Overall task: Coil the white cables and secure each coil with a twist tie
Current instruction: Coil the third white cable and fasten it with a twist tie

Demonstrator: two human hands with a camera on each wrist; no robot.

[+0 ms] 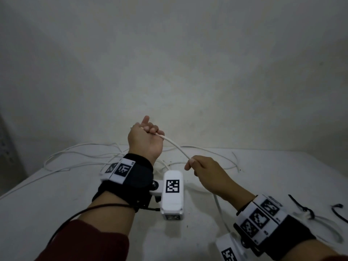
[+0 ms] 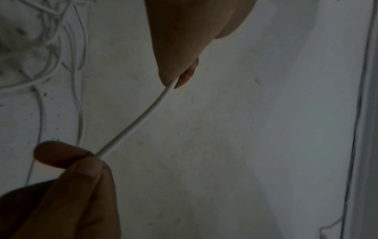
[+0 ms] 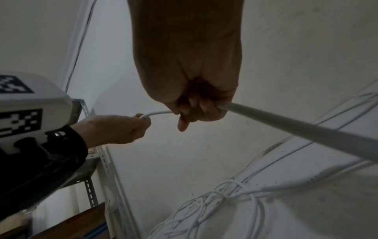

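Held cable: thin white round plastic-sheathed cable (image 1: 177,147), stretched in the air between both hands above the white table (image 1: 56,200); its far run trails off the table's near edge by the right wrist.
Left hand (image 1: 145,140): raised, fingers curled round the cable's end in a fist.
Right hand (image 1: 205,170): lower, thumb and forefinger pinching the cable further along.
Loose cables (image 1: 84,157): tangled white heap on the table behind the hands; not yet coiled.
Ties: black twist ties (image 1: 303,208) lie near the right wrist.
Handling: likely light, springy, smooth; it bows rather than kinks; grip near the end, feed loops hand over hand; slack may snag the heap.
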